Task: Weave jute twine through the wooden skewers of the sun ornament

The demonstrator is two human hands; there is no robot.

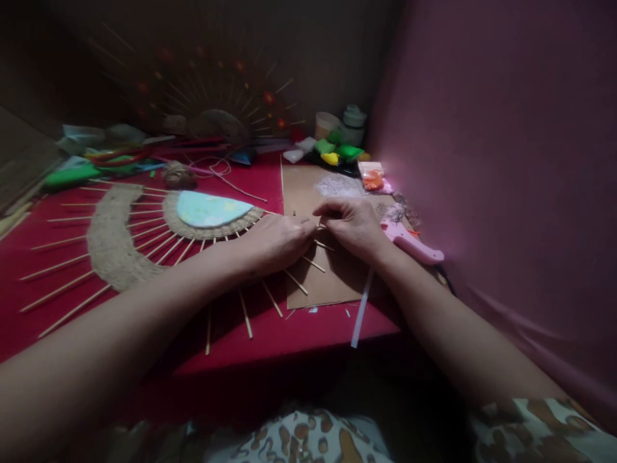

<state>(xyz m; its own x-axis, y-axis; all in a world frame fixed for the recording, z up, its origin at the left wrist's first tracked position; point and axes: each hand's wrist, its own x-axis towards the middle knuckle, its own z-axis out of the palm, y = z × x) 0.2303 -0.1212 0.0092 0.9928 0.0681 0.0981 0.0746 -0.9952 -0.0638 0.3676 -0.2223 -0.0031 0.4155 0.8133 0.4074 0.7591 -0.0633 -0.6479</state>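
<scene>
Woven fan: (113, 238) lies flat on the red desk (289, 337), left side to middle, its right end over the cardboard (308, 292)
Left hand: (284, 241) fingers curled closed on the fan's right-end sticks
Right hand: (354, 222) half-curled, thumb and forefinger close together beside the left fingertips; I cannot tell if they grip anything
Stick risk: the left forearm crosses above the spokes, so pressing down could bend or skew them
Band risk: an uneven pull at the right end could shift the spacing
Glue gun: (412, 244) by the right forearm, near the desk's right edge; an elbow swing could knock it
Clear rod: (362, 312) points to the near edge, where a sleeve might catch it
Twine ball: (178, 175) beyond the fan, its loose strand liable to snag
Clay packets: (351, 152) towards the far right corner, behind the hands
</scene>
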